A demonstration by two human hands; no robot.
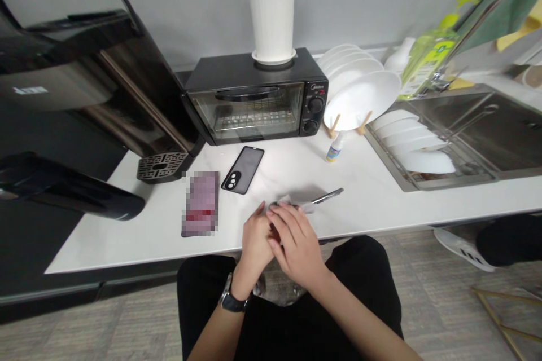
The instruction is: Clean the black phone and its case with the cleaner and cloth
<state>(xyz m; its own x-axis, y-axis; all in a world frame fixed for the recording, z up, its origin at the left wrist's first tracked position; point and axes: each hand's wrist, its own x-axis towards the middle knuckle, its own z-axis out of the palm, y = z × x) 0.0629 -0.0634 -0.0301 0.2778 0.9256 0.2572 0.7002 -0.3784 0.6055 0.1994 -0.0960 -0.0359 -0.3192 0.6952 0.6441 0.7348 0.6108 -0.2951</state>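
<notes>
My left hand [256,237], with a watch [234,296] on its wrist, is closed in front of the counter's near edge. Over it lies my right hand [298,245], fingers curved and pressed close together. Something dark shows at the fingertips, but the hands cover most of it and I cannot make it out. Just beyond my right fingers, a slim silver tool [328,196] rests on the counter beside a whitish, crumpled scrap [308,207]. A dark-edged clear phone case [243,170] lies farther back, and a pixelated purplish phone-shaped object [201,203] is left of my hands.
A toaster oven [258,107] carries a white utensil holder [273,22]. To its right are racked plates [364,98], a small bottle [334,149] and the sink [486,124]. A black machine [97,84] and dark flask [105,197] stand left. Another person's shoe [463,249] shows at right.
</notes>
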